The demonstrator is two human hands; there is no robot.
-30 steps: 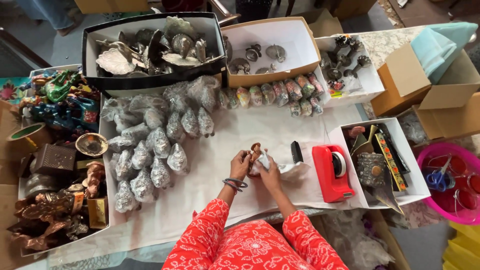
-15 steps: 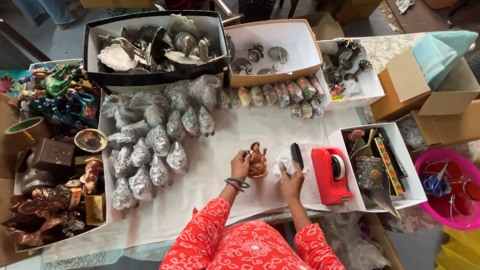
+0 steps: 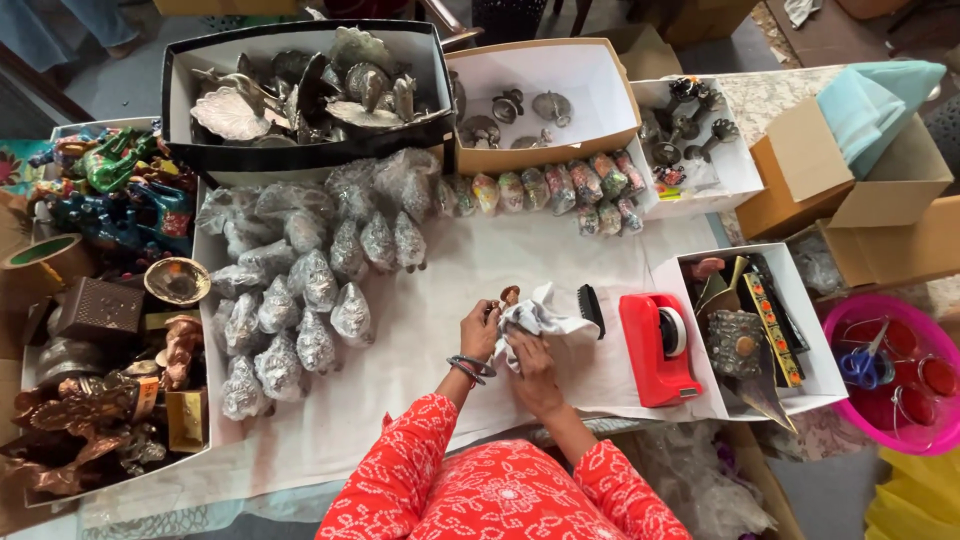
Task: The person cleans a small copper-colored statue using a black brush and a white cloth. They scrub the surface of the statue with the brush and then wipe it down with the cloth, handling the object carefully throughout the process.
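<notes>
The hands [image 3: 505, 350] hold a figure [image 3: 509, 296] in a cloth [image 3: 545, 322]. A brush [image 3: 592, 308] and tape holder [image 3: 655, 347] lie right. Wrapped bundles [image 3: 300, 300] lie left, boxes [image 3: 545, 95] behind.

You look down on a table under a white cloth [image 3: 440, 300], crowded with open boxes. Grey floor [image 3: 110, 75] shows beyond its far edge. Brown cardboard cartons [image 3: 800, 170] and a pink tub [image 3: 935, 430] stand at your right. Daylight falls evenly.
</notes>
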